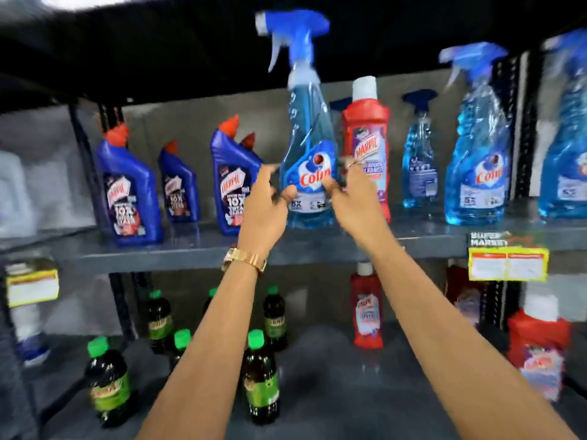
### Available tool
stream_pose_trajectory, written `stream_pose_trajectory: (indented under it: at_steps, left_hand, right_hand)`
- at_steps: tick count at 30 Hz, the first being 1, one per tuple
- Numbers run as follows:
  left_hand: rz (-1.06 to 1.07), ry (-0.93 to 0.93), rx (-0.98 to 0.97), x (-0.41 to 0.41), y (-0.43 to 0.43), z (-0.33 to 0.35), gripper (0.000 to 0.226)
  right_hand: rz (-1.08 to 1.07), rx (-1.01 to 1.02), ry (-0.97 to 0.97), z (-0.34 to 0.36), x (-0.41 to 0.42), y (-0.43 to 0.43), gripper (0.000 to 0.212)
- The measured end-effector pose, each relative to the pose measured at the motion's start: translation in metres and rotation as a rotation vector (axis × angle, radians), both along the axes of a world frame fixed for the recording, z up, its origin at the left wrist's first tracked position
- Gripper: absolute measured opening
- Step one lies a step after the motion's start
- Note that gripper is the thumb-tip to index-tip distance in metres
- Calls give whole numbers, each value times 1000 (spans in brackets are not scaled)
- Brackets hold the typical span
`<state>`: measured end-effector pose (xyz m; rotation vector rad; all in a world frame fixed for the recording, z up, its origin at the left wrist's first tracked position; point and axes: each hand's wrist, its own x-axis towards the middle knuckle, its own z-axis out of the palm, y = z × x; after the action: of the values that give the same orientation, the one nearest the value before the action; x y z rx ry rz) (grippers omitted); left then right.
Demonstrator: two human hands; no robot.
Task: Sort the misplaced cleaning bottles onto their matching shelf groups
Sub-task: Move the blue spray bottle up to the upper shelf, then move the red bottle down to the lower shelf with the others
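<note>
A blue Colin spray bottle (306, 147) stands slightly tilted at the front of the middle shelf (317, 246), between blue Harpic toilet-cleaner bottles (130, 192) on the left and a red Harpic bottle (368, 128) just behind it on the right. My left hand (265, 204) presses its thumb on the bottle's lower left side, fingers raised beside it. My right hand (354, 195) grips the lower right side, thumb on the label. More Colin spray bottles (476, 160) stand further right. The picture is motion-blurred.
On the lower shelf are several dark bottles with green caps (260, 376) at left and red Harpic bottles (367, 309) at right. Yellow price tags (508, 263) hang on the shelf edge. A dark upright post (85, 160) bounds the shelf at left.
</note>
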<state>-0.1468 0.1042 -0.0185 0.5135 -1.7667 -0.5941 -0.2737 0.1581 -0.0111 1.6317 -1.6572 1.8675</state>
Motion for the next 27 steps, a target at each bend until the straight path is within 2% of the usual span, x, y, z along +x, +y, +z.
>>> stream_pose_trajectory:
  at_steps: [6,9,15,18,19,21,23,24,27]
  left_hand:
    - [86,-139,84,-15,-34,-7,25]
    - [128,-204,102,-22,-39,-5,29]
    - [157,-228,138,-29,-43,-10,38]
    - [334,-162,3,-30,-31,-18,61]
    - [424,-101,-89,-31,-22,-20,64]
    - [501,1,-314,-37,-2,-21,55]
    - [403,-26,-471,-50,12,-19,45]
    - [314,-64,-466,-59,19,-15,45]
    - [117,-208,-208,-90,23,0,58]
  right_hand:
    - [-53,141,-52,-12,-5,-37,38]
    - [-64,218,-57,-11,-9,-44,41]
    - [-58,342,78,-16,-15,-41,57]
    - [-93,259,116,-20,-27,-23,48]
    - [-144,188,112,-18,-33,-16,40]
    - [-264,28,91,-12,-48,-4,29]
    - [-322,-48,28,-2,-66,0,27]
    - [-318,-26,-27,2,-78,-3,32]
    - [-111,129,-273,13,-100,-14,60]
